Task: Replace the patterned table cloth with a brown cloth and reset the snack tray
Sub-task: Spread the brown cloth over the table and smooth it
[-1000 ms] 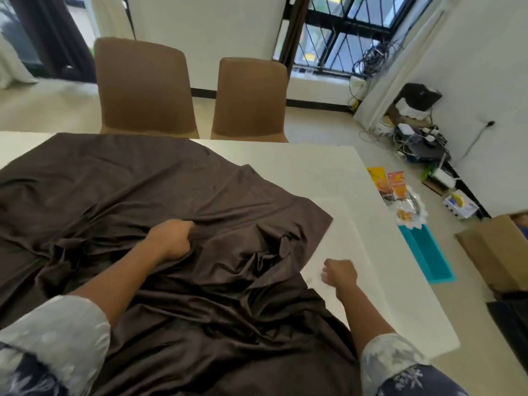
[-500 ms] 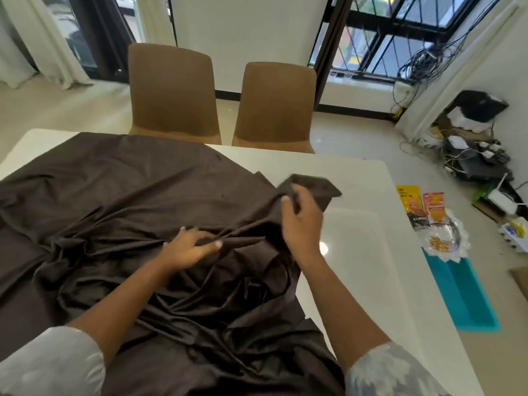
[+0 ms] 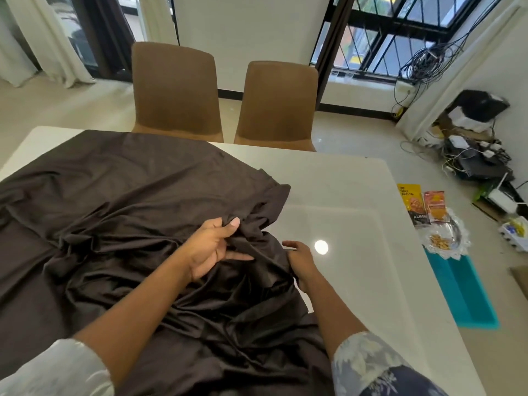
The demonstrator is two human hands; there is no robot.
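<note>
A dark brown cloth (image 3: 114, 190) lies rumpled over the left and middle of the white table (image 3: 343, 195); the table's right part is bare. My left hand (image 3: 211, 247) is palm-up in the folds, thumb pinching a fold of the cloth. My right hand (image 3: 300, 261) grips the cloth's bunched right edge. On the floor to the right sit a glass snack dish (image 3: 445, 238) with nuts on a white doily, a teal tray (image 3: 465, 292), a yellow-black almond packet (image 3: 414, 204) and a red snack packet (image 3: 435, 205).
Two brown chairs (image 3: 177, 92) (image 3: 278, 104) stand at the table's far side. Cables, boxes and devices (image 3: 474, 155) clutter the floor by the right wall. A cardboard box corner (image 3: 521, 278) shows at the right edge.
My right hand dropped from the raised cloth corner to the bunched edge nearer me. My left hand turned palm-up and took a fold. The corner now lies flat on the table.
</note>
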